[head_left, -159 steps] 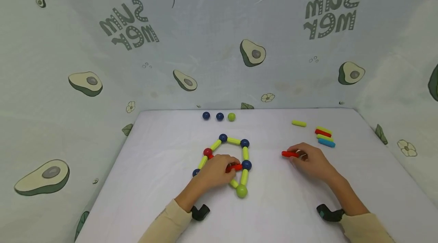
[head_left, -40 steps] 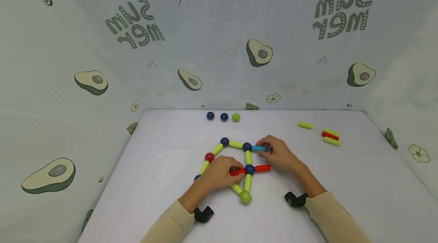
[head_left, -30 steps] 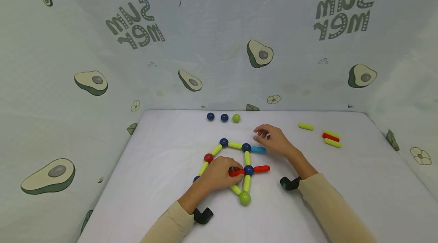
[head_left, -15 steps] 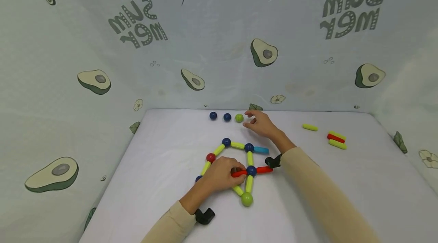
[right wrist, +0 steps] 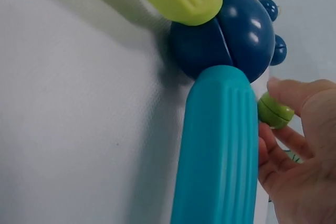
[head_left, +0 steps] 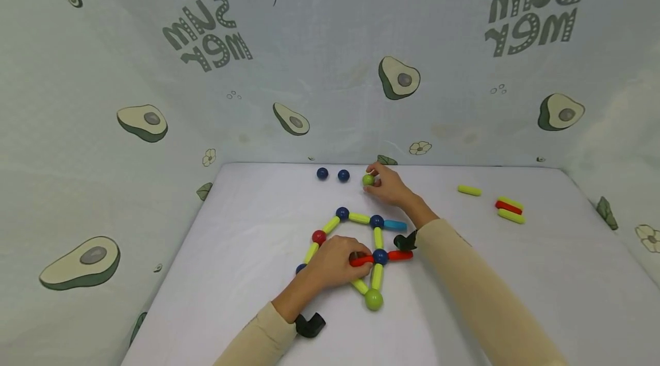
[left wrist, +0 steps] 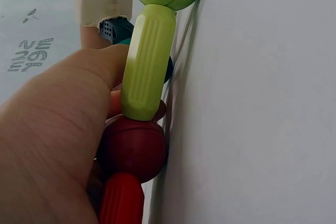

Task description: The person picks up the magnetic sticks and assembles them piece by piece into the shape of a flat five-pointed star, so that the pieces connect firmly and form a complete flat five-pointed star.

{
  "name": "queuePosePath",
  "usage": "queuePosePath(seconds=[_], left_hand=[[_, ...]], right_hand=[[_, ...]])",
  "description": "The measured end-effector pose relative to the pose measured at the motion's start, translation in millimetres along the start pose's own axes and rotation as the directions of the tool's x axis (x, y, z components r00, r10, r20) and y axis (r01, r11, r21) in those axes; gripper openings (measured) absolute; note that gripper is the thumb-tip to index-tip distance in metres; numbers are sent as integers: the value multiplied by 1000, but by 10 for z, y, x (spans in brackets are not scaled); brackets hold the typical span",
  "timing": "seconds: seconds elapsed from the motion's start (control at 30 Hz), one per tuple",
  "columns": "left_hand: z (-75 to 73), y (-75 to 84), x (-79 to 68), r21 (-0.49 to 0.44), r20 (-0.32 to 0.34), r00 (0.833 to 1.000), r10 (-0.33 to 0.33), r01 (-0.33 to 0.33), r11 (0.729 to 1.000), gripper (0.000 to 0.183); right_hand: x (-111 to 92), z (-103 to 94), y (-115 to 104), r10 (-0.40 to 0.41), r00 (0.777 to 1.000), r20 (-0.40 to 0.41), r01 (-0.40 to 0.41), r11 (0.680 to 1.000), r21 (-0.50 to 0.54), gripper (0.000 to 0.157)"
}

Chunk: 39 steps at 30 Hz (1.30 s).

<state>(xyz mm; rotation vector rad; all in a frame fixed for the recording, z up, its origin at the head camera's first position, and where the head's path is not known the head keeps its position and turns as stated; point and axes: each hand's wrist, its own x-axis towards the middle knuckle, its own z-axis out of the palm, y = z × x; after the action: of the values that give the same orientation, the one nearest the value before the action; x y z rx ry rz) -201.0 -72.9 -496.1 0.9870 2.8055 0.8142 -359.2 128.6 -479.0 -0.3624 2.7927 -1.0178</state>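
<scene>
On the table lies a figure of yellow-green rods [head_left: 359, 218] joined by balls. My left hand [head_left: 335, 261] is over its middle, gripping a red rod [head_left: 362, 261] that meets a dark blue ball [head_left: 380, 256]. From that ball another red rod [head_left: 400, 255] points right; a light blue rod [head_left: 395, 225] sticks out from the upper-right blue ball [head_left: 377, 221]. At the back of the table my right hand [head_left: 390, 185] pinches a green ball [head_left: 368, 180] between thumb and fingers. The left wrist view has a dark red ball [left wrist: 134, 148] beside the left hand, which covers part of the figure.
Two dark blue balls [head_left: 343, 175] lie at the back, left of the right hand. A loose yellow-green rod [head_left: 470, 190] is at the back right, near a small group with a red rod [head_left: 509, 207] between yellow-green ones. A larger green ball [head_left: 373, 299] forms the figure's near corner.
The right hand attached a red rod and then the light blue rod to the figure's right side, released them, moved to the back and took hold of the green ball. The left hand keeps its grip.
</scene>
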Motion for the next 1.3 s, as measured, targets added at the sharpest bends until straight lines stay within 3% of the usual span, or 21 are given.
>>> queuePosePath(seconds=[0.37,0.63,0.97,1.3], left_hand=[[26,16,-9,-4,-6,1000,-21,21,1000,21],[20,16,-26,-18,-6,1000,-26,26,1000,20],[20,12,-11,-38,-24,1000,6,-7,999,19],[23,12,-21,-45,-13,1000,-15,14,999,18]], right_hand=[[-300,-139,140,19,1000,5,-19,999,46,35],[-783,-276,385,-21,1000,7,21,999,46,40],[-1391,-415,530,-27,998,-62,29,999,31,36],[-1566,-320,541,9,998,-66,-6,999,42,36]])
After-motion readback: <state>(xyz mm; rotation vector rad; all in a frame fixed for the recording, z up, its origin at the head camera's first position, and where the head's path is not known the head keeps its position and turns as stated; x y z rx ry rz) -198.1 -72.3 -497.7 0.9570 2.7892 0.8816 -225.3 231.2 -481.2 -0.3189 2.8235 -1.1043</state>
